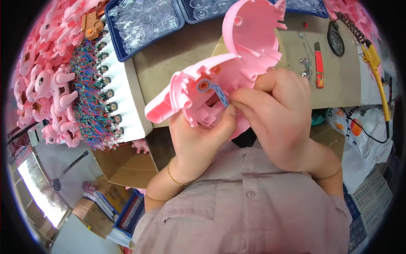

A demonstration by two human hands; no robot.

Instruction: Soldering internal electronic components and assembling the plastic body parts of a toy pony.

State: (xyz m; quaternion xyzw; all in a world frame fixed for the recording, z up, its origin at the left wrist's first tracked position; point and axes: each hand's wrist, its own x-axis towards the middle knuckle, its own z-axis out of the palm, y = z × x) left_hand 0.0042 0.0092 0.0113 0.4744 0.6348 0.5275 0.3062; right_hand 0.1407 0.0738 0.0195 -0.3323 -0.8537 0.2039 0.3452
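Observation:
My left hand is closed around the underside of a pink plastic toy shell, hollow side up, above the near edge of the table. Its thumb presses at the lower end of a grey-blue plastic lever inside the shell. The lever's ring end sits around an orange part. My right hand is closed, with thumb and forefinger pinched beside that lower end. Whatever lies between those fingertips is too small and hidden to make out.
Blue trays of clear plastic parts line the far edge. At left are bundled wires with round speakers and piled pink toy bodies. To the right lie a red-handled cutter, a black oval object and a yellow tool.

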